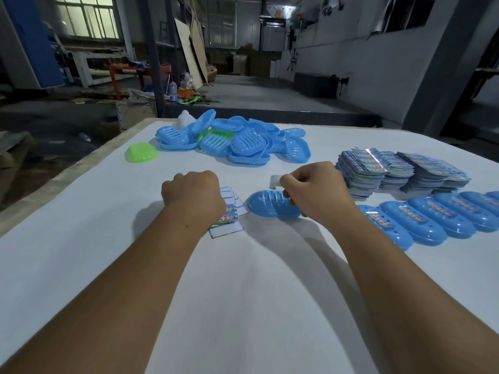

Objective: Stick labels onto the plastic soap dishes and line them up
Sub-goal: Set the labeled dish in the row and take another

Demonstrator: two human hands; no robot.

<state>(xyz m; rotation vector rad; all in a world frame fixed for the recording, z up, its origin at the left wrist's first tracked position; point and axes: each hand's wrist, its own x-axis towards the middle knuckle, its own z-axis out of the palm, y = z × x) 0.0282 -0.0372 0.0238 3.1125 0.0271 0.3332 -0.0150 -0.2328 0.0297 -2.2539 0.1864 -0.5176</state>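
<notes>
A blue soap dish (267, 205) lies upside down on the white table (108, 265), right under my right hand (314, 188). That hand pinches a small label (275, 181), which curls up at its fingertips above the dish. My left hand (193, 194) is curled into a fist and rests on a small stack of label sheets (229, 215); what its fingers hold is hidden. To the right, a row of labelled blue dishes (432, 220) overlaps along the table.
A pile of loose blue soap dishes (243, 141), with a green one (216, 137) among them, sits at the back. A single green dish (141, 152) lies to its left. Stacks of printed labels (399, 168) stand at the right. The table's left edge drops to the floor.
</notes>
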